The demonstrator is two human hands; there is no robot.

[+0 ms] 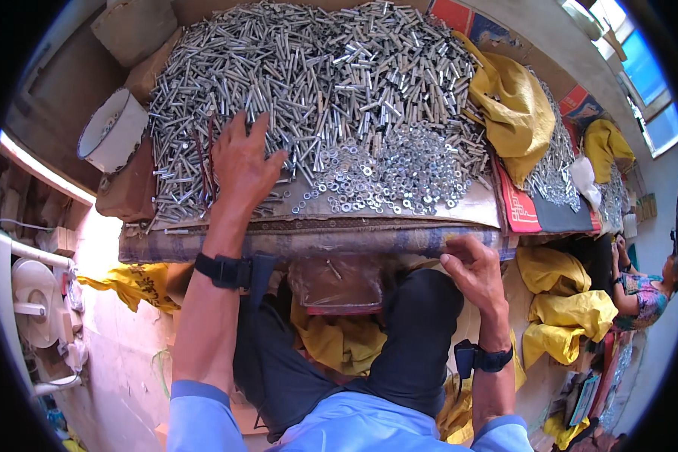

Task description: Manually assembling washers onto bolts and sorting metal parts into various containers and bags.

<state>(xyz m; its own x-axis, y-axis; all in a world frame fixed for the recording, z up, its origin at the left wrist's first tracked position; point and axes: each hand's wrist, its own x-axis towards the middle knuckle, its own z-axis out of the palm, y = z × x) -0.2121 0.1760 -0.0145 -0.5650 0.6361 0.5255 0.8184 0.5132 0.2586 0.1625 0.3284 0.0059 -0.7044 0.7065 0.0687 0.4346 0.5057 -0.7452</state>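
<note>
Spreading unclenched over metal rods (294,56) heaped across the upper middle of the frame, the left hand (245,164) looks released. Right of centre, the right hand (477,275) curls near the front edge of the tabletop (478,211); whether it pinches anything cannot be told. Washers (410,173) lie just below the rods.

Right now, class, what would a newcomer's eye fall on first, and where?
A great heap of silvery metal rods dominates the worktop, with small shiny rings nearer its front edge. The left hand is over the heap's left part; a yellow sack slumps at the heap's right.
</note>
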